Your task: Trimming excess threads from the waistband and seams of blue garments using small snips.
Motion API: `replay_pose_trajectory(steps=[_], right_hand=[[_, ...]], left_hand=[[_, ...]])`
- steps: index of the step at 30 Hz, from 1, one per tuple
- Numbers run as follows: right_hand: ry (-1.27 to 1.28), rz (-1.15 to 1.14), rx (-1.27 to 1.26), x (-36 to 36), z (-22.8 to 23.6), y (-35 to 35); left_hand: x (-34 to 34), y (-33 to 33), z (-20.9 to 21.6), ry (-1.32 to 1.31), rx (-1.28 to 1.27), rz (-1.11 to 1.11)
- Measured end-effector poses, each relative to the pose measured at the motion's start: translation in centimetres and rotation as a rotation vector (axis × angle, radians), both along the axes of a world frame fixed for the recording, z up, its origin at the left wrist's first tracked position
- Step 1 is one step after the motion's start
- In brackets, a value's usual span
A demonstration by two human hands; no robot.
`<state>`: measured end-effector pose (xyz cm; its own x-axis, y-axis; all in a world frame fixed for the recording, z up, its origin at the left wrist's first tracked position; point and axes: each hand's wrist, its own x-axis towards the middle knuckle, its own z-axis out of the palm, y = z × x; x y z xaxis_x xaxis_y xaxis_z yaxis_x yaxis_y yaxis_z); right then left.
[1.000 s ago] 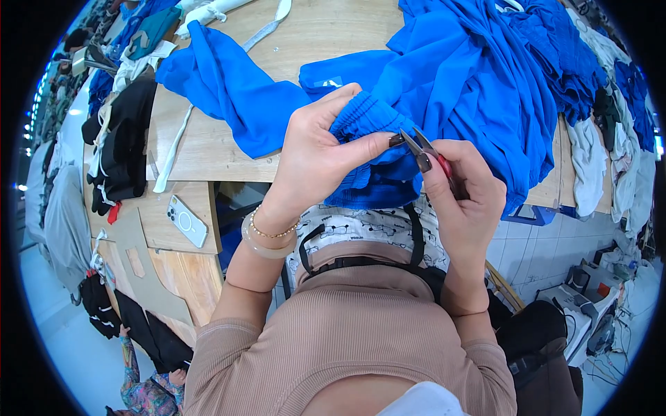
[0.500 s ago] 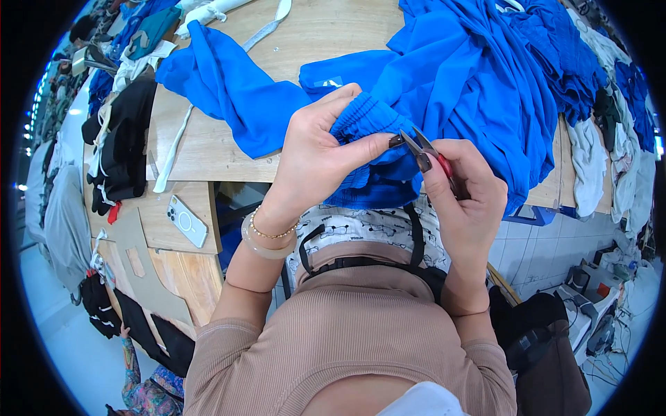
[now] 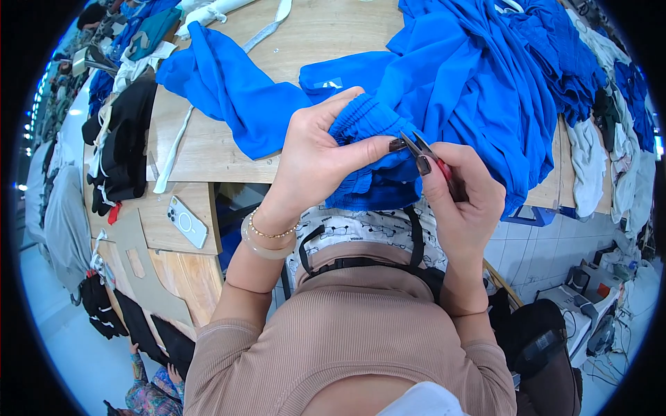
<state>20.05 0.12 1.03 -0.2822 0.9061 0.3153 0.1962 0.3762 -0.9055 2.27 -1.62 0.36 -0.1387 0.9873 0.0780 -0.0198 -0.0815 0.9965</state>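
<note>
My left hand [image 3: 322, 149] is closed on the gathered elastic waistband of a blue garment [image 3: 479, 90], its thumb pressing the ribbed edge. In my right hand [image 3: 465, 187] is a pair of red-handled thread snips [image 3: 415, 144], gripped between thumb and fingers. Their pointed blades are at the waistband, close to my left thumb, and look slightly parted. Whether a thread lies between the blades is too small to tell. The rest of the garment spreads over the wooden table [image 3: 333, 35] in loose folds, and a blue leg [image 3: 236, 97] stretches to the left.
A phone [image 3: 186, 220] lies on the lower wooden surface at left, near a beige pattern piece [image 3: 142, 267]. Black cloth [image 3: 128, 132] is piled at the table's left side, white cloth [image 3: 588, 166] at the right. A co-worker's patterned sleeve [image 3: 142, 371] shows at lower left.
My hands and the snips stay almost in place, with the blades shifted very slightly. At lower left, the co-worker has moved, and a second hand now shows.
</note>
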Motion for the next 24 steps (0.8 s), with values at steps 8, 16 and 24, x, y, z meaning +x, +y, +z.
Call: replay_pose_trajectory(steps=[8,16,24], right_hand=[[-0.015,0.013,0.101,0.16,-0.24,-0.05],[-0.008,0.013,0.038,0.23,0.02,-0.15],[0.001,-0.020,-0.005,0.01,0.35,-0.07]], left_hand=[[-0.27,0.02,0.21,-0.025,-0.010,-0.057],[-0.05,-0.02,0.10,0.021,0.014,-0.015],[0.14,0.12,0.29,0.036,0.021,0.002]])
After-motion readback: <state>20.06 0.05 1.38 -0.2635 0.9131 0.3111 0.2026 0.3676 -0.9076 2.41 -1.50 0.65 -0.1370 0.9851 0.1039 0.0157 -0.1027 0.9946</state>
